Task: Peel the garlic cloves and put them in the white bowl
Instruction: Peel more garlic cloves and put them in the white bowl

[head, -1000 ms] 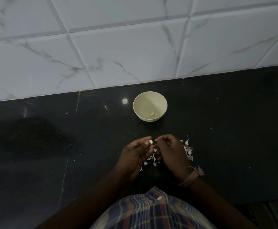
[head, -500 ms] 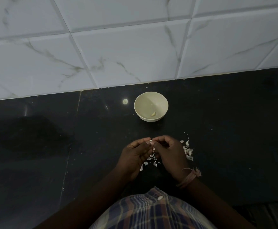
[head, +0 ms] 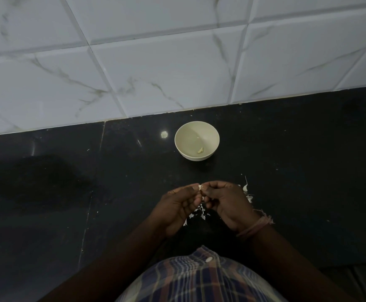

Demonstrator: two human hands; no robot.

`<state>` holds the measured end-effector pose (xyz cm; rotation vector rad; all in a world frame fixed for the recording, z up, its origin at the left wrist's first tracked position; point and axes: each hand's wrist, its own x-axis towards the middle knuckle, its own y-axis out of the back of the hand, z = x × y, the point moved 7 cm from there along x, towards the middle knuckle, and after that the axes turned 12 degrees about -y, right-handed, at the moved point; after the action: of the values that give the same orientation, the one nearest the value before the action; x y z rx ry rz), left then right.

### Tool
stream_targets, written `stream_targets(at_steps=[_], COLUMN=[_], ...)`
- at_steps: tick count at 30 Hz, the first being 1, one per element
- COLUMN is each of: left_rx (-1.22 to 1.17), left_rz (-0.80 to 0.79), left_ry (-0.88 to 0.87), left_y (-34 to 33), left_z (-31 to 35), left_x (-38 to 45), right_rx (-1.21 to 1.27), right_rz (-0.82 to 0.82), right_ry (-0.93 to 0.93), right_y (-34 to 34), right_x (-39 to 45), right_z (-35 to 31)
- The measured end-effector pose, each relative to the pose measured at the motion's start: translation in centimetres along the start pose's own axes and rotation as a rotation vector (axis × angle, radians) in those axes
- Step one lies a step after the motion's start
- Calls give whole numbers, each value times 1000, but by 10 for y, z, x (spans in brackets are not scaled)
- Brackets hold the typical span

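Now both hands' fingers [head: 196,189] have closed together, pinching the garlic clove [head: 199,187] between them.

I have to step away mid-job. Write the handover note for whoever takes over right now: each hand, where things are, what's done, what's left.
Left hand: pinches the garlic clove at the fingertips.
Right hand: fingertips pinch the same clove from the other side, mid-peel; how much skin is left is too small to tell.
White bowl: stands on the black counter beyond the hands, near the tiled wall, with one peeled piece inside.
Peel scraps: scattered on the counter under and right of the hands.
Done: one piece in the bowl.
Left: finish peeling this clove and drop it in the bowl. No other unpeeled cloves are visible.
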<state>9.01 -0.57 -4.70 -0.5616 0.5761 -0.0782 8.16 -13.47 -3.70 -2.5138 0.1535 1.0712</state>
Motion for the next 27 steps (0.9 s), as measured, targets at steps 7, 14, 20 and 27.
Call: stream_targets(at_steps=[7, 14, 20, 27], left_rx=[26, 6, 96, 243], left_rz=[40, 36, 47, 29], left_ry=[-3, -2, -44, -84], left_y=[-1, -1, 3, 2], left_z=[-2, -3, -1, -2], left_x=[0, 2, 4, 8], right_rx=[73, 194, -93, -221], right_rz=[-19, -67, 54, 141], right_ry=[-59, -159, 67, 211], right_y=[-1, -3, 1, 10], right_x=[2, 6, 7, 3], right_z=[5, 13, 8, 1])
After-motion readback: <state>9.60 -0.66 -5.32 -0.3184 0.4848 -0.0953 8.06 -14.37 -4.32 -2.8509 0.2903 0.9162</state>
